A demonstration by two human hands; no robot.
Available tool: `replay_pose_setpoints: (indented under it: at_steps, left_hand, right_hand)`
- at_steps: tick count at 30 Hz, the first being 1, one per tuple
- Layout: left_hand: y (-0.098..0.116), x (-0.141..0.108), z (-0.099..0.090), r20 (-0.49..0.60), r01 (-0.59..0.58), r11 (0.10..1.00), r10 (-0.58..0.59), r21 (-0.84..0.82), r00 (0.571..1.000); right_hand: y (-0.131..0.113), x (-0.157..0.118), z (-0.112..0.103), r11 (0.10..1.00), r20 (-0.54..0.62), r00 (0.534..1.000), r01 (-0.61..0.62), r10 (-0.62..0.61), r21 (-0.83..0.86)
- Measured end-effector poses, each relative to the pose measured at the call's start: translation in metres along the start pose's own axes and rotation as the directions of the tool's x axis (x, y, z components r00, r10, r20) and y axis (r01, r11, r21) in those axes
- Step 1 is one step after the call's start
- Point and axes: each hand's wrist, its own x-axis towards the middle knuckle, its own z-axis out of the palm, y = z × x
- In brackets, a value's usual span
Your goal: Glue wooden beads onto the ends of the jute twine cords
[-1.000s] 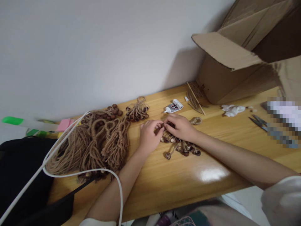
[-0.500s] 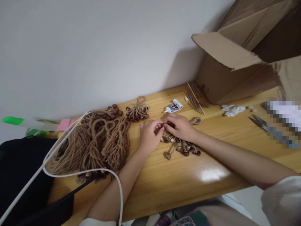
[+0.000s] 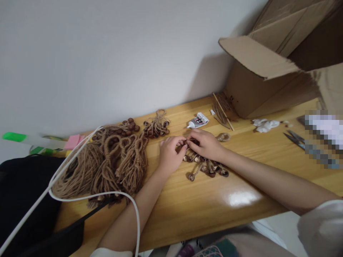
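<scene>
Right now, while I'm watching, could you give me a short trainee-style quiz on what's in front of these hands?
1. True or false: the right hand, close beside the left hand, hides part of the cord bundle.
2. Which lies nearer the cardboard box: A) the tube, or B) the thin stick?
3. What colour is the cable looping across the left side?
Key: 1 true; 2 B; 3 white.
</scene>
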Motion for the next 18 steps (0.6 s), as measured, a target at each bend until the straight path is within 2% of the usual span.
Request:
replay_pose_setpoints:
  at_steps: [18]
  left_hand:
    - [-0.0004, 0.0001, 0.0005, 0.001, 0.000, 1.000, 0.000, -0.013, 1.000]
  right_hand:
    - [0.0008, -0.0006, -0.0003, 1.000, 0.007, 1.000, -0.007, 0.007, -0.007]
